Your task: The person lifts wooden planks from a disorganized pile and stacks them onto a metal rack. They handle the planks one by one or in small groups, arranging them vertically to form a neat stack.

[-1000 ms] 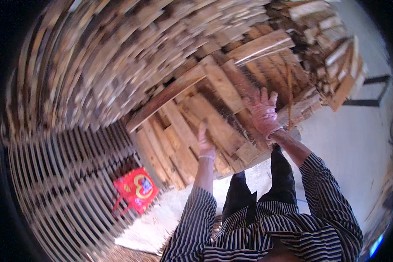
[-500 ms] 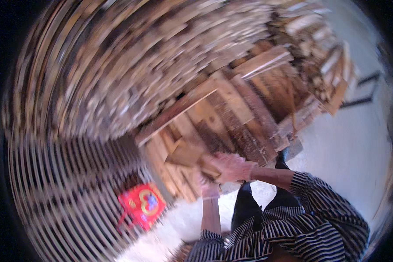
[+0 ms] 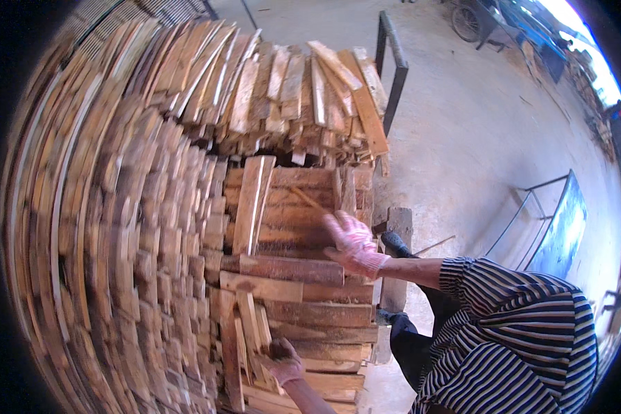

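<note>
My right hand [image 3: 355,245], in a pale pink glove, is over the near side of a low pile of boards [image 3: 324,314]. Its fingers are spread and hold nothing. A thin stick [image 3: 309,199] lies just beyond its fingertips. My left hand [image 3: 284,362], gloved too, is lower down beside short wooden slats [image 3: 252,324] lying lengthwise on the pile. Its fingers look dark and blurred, so whether they grip a slat does not show. A reddish-brown board [image 3: 293,269] lies crosswise between my two hands.
A tall stack of wooden strips [image 3: 138,276] rises along the left, and another stack [image 3: 283,90] stands beyond the pile. To the right are a grey block [image 3: 397,228] by my feet, a black metal frame [image 3: 393,69], a shiny-topped stand [image 3: 562,221] and a wheeled cart [image 3: 479,24].
The view has swung to the right. My hands, close together at a short piece of wood before, are now apart. The piece is no longer in my right hand.
</note>
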The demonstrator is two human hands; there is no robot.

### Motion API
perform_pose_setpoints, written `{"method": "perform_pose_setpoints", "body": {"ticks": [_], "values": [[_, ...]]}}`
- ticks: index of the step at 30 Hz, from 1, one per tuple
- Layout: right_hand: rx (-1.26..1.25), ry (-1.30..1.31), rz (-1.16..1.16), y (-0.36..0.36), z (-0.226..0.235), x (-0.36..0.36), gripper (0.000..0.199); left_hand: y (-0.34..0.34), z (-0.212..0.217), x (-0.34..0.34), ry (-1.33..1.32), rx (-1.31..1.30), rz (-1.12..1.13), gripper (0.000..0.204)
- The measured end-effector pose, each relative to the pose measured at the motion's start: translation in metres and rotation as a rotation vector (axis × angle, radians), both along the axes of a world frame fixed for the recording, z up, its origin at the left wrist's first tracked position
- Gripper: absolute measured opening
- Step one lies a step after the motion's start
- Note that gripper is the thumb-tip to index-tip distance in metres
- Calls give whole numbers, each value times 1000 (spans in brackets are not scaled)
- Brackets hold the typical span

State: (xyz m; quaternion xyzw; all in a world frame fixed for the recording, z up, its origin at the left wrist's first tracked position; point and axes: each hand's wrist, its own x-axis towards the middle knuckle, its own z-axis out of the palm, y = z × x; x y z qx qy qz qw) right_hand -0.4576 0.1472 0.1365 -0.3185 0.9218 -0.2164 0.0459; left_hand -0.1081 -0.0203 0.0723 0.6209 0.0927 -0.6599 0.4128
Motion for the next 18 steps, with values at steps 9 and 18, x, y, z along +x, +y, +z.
{"method": "perform_pose_setpoints", "body": {"ticks": [9,18], "values": [[220,-620,51,69,-91,-33,75,44,22,-223,168,-321,-801,52],[922,-729,-79,333,-115,-199,28,55,25,-483,120,-494,-1218,46]]}}
